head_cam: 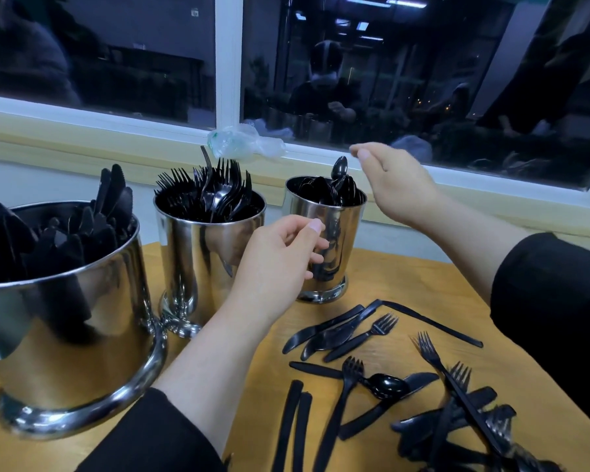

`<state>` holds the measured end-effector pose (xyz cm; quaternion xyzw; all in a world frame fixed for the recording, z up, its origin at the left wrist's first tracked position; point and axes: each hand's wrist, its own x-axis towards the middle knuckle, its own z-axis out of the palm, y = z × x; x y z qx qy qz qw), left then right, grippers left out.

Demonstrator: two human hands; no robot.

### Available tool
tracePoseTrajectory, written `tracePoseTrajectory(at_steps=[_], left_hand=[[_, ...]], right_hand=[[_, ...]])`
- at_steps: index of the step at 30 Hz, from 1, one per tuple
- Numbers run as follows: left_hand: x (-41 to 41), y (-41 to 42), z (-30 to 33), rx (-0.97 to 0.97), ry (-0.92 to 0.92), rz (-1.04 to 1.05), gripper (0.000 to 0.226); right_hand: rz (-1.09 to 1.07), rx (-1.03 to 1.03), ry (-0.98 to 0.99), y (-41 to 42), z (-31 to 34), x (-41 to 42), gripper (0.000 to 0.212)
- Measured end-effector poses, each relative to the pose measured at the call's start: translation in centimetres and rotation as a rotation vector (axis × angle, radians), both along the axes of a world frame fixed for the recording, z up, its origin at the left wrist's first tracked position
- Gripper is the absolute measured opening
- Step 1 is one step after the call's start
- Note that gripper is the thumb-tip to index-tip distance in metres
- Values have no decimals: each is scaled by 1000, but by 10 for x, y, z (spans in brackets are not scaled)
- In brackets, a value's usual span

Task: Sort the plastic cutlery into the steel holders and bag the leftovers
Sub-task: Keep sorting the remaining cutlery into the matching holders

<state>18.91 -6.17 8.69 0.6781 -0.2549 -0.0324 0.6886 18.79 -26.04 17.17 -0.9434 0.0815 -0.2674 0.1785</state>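
Black plastic spoons stand bowl-up in a shiny steel holder, just below the right hand, whose relaxed fingers hold nothing. Beside the holder's wall, the left hand hangs loosely curled, empty. Nearer than both hands, glossy knives and forks lie scattered on the wooden table.

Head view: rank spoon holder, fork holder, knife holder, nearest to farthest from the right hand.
From the right hand:
1. Spoon holder, just below-left of it, rightmost of the three.
2. Fork holder, middle of the row.
3. Knife holder, far left, closest to the camera.
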Motion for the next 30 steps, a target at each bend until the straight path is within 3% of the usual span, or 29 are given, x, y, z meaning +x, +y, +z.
tracePoseTrajectory(at_steps=[2,4,10,14,26,30], left_hand=[[-5,0,-3,27,0,3,19],[-11,-1,-8,67,-5,9,20],[-36,2,-32,311,-92,13,21],[-51,13,-44,552,-240,37,20],[-86,12,-50,1180,-444,-31,36],[-84,8,-52,1198,-418,-74,30]], right_hand=[[14,98,-151,3,-4,-18,37],[34,146,-182,10,-16,-45,31],[64,171,75,22,-82,-151,23],[24,259,125,20,-116,-188,22],[60,210,111,16,-139,-214,20],[64,187,179,15,-147,-209,21]])
